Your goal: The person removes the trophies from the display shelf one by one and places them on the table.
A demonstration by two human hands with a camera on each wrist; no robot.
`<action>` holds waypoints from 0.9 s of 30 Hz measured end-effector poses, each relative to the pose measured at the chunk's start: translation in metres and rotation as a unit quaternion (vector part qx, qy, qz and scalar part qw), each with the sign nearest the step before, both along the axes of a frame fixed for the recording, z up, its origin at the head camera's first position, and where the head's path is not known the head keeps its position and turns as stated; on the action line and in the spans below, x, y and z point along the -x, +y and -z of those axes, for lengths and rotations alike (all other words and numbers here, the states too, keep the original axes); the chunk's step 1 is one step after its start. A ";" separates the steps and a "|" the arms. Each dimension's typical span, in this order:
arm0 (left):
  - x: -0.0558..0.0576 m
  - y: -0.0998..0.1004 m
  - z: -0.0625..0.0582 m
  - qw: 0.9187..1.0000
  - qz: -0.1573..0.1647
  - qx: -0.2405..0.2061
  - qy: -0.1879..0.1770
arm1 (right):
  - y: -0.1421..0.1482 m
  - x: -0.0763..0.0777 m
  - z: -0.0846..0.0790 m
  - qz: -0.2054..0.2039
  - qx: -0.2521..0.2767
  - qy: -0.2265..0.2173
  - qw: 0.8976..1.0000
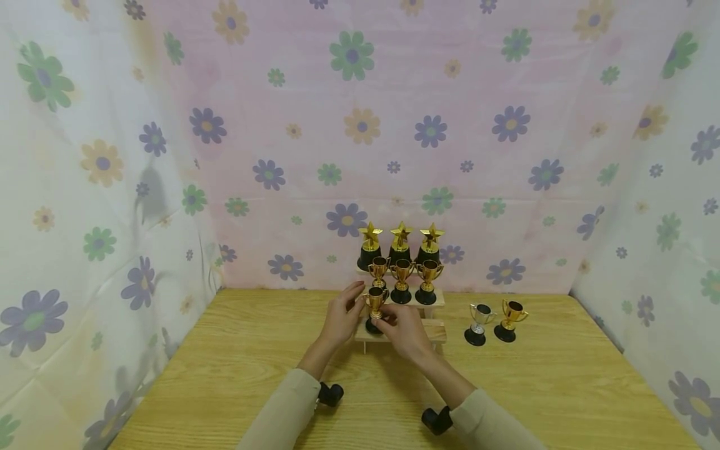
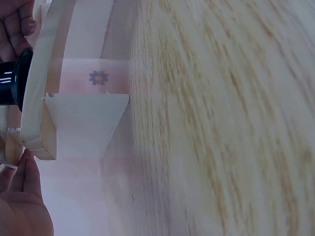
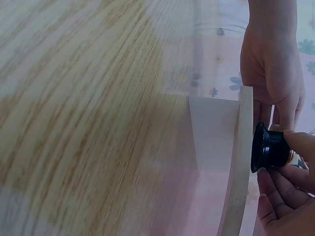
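My right hand (image 1: pixel 407 331) pinches a small gold trophy cup (image 1: pixel 375 301) low down, near its black base (image 3: pixel 270 149). The cup is upright at the left end of the lowest step of a wooden stepped stand (image 1: pixel 433 329). My left hand (image 1: pixel 339 315) is at the stand's left end, its extended fingers right at the wood in the left wrist view. Behind, several gold cups (image 1: pixel 402 279) line the middle step. Gold star trophies (image 1: pixel 401 240) with black bases occupy the top one.
To the right of the stand, a silver trophy cup (image 1: pixel 480 320) and another gold cup (image 1: pixel 511 319) stand on the wooden table (image 1: pixel 534 387). A flower-patterned cloth (image 1: pixel 304 156) encloses the back and sides. Black wrist cameras (image 1: pixel 330 394) show below both hands.
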State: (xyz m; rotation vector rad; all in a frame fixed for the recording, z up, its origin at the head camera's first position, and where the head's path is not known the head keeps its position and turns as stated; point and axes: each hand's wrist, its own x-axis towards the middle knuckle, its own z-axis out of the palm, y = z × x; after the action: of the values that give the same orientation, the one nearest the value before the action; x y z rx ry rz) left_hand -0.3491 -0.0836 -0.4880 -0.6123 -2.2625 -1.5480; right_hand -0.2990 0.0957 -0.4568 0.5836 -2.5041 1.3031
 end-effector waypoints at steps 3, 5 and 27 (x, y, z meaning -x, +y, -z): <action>0.000 0.000 0.000 1.000 0.001 0.001 0.002 | 0.001 -0.003 -0.001 0.004 0.001 0.002 1.000; 0.000 0.001 0.000 1.000 0.002 0.000 0.002 | 0.002 -0.004 -0.002 0.005 0.004 0.000 1.000; -0.002 0.002 0.000 1.000 -0.003 -0.010 0.002 | 0.025 -0.015 -0.003 0.023 -0.011 0.034 0.999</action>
State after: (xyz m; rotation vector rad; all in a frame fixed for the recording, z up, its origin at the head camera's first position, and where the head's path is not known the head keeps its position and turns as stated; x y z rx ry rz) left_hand -0.3474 -0.0816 -0.4880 -0.6026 -2.2408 -1.5642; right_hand -0.2836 0.1207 -0.4543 0.5615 -2.4640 1.2209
